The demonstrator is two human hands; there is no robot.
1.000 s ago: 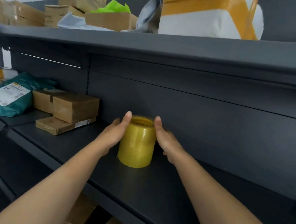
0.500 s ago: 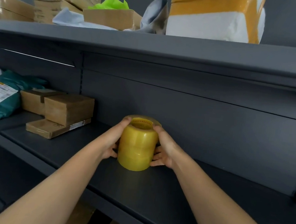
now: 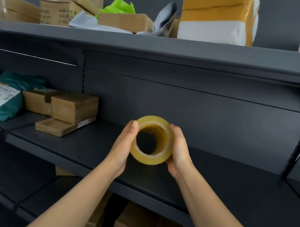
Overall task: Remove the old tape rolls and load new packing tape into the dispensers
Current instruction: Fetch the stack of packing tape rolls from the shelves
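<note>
Left hand (image 3: 123, 147): cupped against the left side of the pack of tape rolls (image 3: 149, 160), thumb laid along its near rim. Pack of tape rolls: yellow, wrapped together as one cylinder, held clear above the shelf (image 3: 231, 179), hollow core turned toward the camera. Right hand (image 3: 178, 153): curled round the right side, so that the pack is clamped between both palms. Change noted: half a second ago the pack stood upright on the shelf between the hands; it has since been lifted and tipped onto its side. New tape is therefore judged collected, with unwrapping and loading not yet begun; no dispenser is seen. Also stored on the shelving, far left: green mailer bag (image 3: 2, 101), then cardboard boxes (image 3: 74, 107).
</note>
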